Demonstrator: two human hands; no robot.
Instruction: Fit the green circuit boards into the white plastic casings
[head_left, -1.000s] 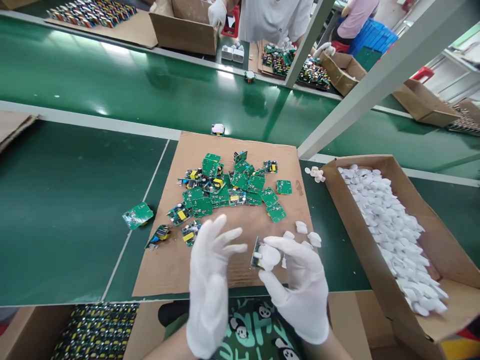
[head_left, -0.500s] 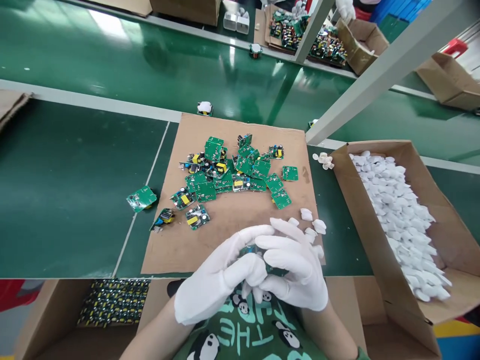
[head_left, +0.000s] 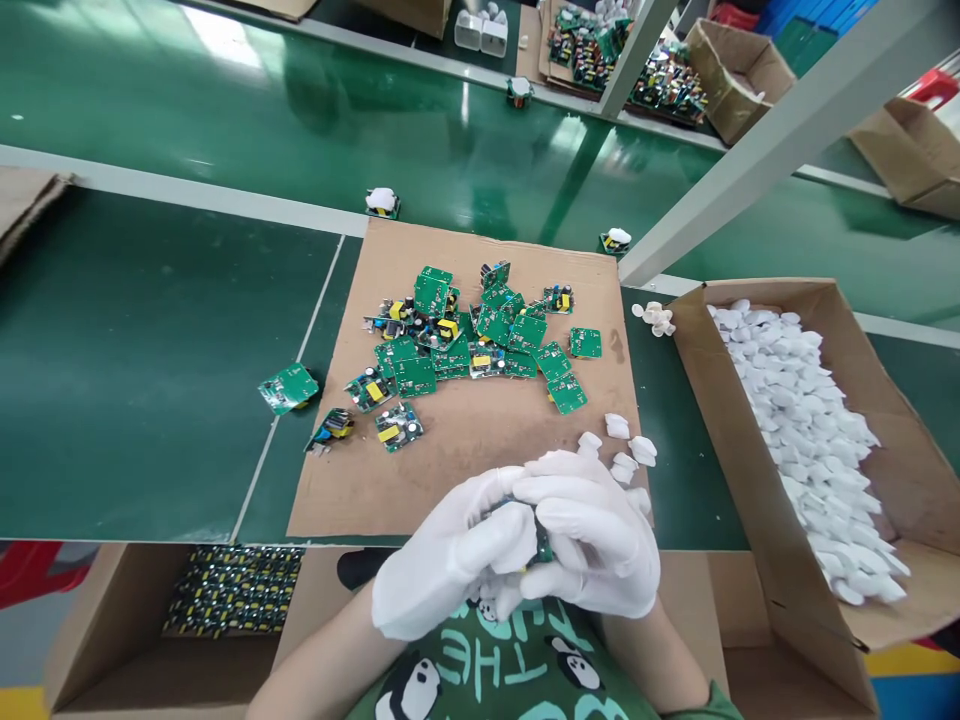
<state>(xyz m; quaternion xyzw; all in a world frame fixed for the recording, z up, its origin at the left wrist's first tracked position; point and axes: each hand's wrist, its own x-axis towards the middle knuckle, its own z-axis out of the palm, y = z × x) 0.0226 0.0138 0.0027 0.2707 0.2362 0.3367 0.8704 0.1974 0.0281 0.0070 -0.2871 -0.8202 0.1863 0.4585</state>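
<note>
In front of my chest, my left hand point(head_left: 457, 560) and my right hand point(head_left: 600, 540), both in white gloves, close round a small circuit board point(head_left: 542, 548). Most of the board is hidden by the fingers; a dark green bit shows between them. Whether a white pad is in the grip too, I cannot tell. Just beyond my right hand, several loose white pads point(head_left: 618, 427) lie on the cardboard sheet point(head_left: 480, 440). Farther up the sheet is a heap of green circuit boards point(head_left: 491, 325), some face down, others with yellow and black parts upward.
An open carton point(head_left: 720, 430) of white pads point(head_left: 802, 430) stands at right. A grey post point(head_left: 720, 160) slants over the table. Capped boards point(head_left: 382, 202) sit on the green belt point(head_left: 315, 130). Below the table edge at left, a box point(head_left: 97, 640) holds rows of boards point(head_left: 232, 590).
My hands have drawn closer together round the circuit board, the right fingers curling further over it. Capped boards on the belt have slid left, one emerging from behind the post. The view shifted slightly.
</note>
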